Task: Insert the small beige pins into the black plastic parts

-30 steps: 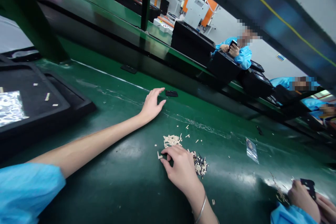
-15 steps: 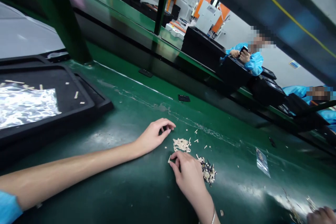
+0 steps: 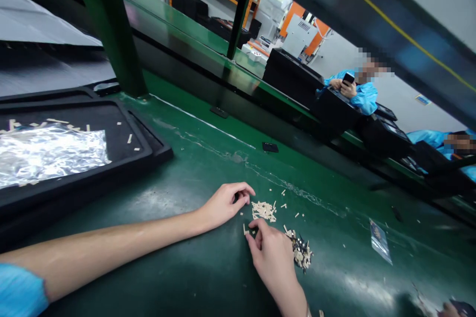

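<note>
My left hand [image 3: 226,204] rests on the green tabletop with curled fingers, thumb and forefinger slightly apart and nothing visible between them. Just beyond its fingertips lies a pile of small cream strips [image 3: 264,211]. My right hand [image 3: 273,247] is nearer to me, its thumb and forefinger parted. A single cream strip [image 3: 244,229] lies just left of those fingertips, apparently loose. Beside the right hand's knuckles is a mixed heap of black, metallic and cream bits [image 3: 302,251], partly hidden by the hand.
Black trays [image 3: 148,156] on the left hold a shiny silver bag [image 3: 55,151] and scattered strips. A clear plastic bag [image 3: 380,241] lies to the right. Flat black pieces [image 3: 269,147] sit along the back. A green post [image 3: 111,34] rises at left. Another person's hand [image 3: 449,309] shows at lower right.
My right thumb and forefinger have parted from the cream strip they were pinching; it now lies left of them. The whole view has shifted, with things appearing slightly lower and further right.
</note>
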`<state>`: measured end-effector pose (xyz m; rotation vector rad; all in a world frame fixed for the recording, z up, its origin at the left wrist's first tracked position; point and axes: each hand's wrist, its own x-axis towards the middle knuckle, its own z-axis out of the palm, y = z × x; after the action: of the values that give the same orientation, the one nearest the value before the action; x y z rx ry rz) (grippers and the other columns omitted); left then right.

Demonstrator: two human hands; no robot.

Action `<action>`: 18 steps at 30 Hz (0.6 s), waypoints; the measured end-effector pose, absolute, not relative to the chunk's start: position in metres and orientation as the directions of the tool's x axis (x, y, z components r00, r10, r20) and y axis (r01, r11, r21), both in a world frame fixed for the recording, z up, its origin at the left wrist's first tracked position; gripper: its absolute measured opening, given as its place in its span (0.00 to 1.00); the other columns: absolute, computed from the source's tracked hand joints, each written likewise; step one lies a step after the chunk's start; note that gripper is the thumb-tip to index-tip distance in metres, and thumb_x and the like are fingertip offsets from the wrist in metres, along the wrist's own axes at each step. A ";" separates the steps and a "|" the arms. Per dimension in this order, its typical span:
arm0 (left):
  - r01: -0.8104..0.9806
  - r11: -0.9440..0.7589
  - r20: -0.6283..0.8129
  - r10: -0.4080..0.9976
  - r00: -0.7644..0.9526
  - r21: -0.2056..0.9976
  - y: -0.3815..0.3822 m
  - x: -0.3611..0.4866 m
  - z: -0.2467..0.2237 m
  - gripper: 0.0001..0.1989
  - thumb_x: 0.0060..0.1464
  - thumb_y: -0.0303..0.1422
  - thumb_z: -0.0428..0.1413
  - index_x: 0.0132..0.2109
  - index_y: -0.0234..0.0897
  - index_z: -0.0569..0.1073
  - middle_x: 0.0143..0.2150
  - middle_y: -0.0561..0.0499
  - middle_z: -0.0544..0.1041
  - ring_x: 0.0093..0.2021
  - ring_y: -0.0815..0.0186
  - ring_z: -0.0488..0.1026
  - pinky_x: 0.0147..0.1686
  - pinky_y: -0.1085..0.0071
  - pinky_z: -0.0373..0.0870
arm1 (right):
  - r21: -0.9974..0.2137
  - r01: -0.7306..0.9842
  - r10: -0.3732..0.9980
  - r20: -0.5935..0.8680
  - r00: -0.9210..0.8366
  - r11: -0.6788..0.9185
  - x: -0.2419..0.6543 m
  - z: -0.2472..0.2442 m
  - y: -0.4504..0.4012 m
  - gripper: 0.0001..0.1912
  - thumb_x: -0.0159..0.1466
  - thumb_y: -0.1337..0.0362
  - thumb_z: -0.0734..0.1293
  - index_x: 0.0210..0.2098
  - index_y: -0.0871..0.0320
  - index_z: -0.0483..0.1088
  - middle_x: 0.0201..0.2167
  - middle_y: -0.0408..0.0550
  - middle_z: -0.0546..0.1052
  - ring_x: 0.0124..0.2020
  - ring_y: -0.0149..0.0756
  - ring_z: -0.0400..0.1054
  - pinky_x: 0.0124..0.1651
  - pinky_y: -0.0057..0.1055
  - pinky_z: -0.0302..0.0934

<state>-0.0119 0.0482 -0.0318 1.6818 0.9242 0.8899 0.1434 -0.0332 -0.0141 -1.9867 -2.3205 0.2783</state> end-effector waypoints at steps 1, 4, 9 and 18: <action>0.171 -0.228 0.131 0.885 0.447 0.958 0.048 -0.012 -0.033 0.09 0.54 0.25 0.48 0.40 0.35 0.71 0.30 0.53 0.74 0.26 0.72 0.66 0.26 0.77 0.60 | -0.187 0.971 0.984 -0.072 -0.163 0.147 0.143 -0.014 -0.034 0.05 0.60 0.68 0.60 0.35 0.53 0.66 0.20 0.39 0.71 0.22 0.31 0.66 0.25 0.25 0.46; 0.192 -0.243 0.130 0.876 0.464 0.951 0.045 -0.013 -0.036 0.09 0.54 0.25 0.48 0.39 0.35 0.71 0.30 0.53 0.74 0.27 0.72 0.66 0.28 0.76 0.62 | -0.174 0.976 0.985 -0.096 -0.147 0.129 0.143 -0.014 -0.034 0.06 0.60 0.70 0.60 0.32 0.54 0.65 0.20 0.38 0.71 0.21 0.30 0.66 0.25 0.25 0.44; 0.375 -0.501 0.304 0.828 0.471 0.780 0.064 -0.001 -0.040 0.09 0.55 0.24 0.47 0.40 0.37 0.70 0.36 0.52 0.73 0.36 0.69 0.68 0.38 0.73 0.65 | -0.242 0.965 0.986 -0.101 -0.130 0.102 0.143 -0.016 -0.033 0.07 0.59 0.72 0.61 0.30 0.53 0.65 0.19 0.37 0.71 0.21 0.30 0.65 0.25 0.25 0.44; 0.657 -0.461 0.286 0.887 0.363 0.596 0.197 0.094 -0.031 0.12 0.55 0.30 0.53 0.46 0.31 0.68 0.51 0.42 0.66 0.53 0.56 0.62 0.51 0.54 0.59 | -0.291 0.946 0.989 0.004 -0.148 0.143 0.146 -0.030 -0.038 0.08 0.56 0.73 0.61 0.30 0.53 0.65 0.20 0.37 0.71 0.22 0.30 0.66 0.26 0.25 0.45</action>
<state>0.0936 0.1967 -0.0307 2.2491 1.3490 0.8269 0.1460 -0.0379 -0.0298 -1.9102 -2.2195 0.3254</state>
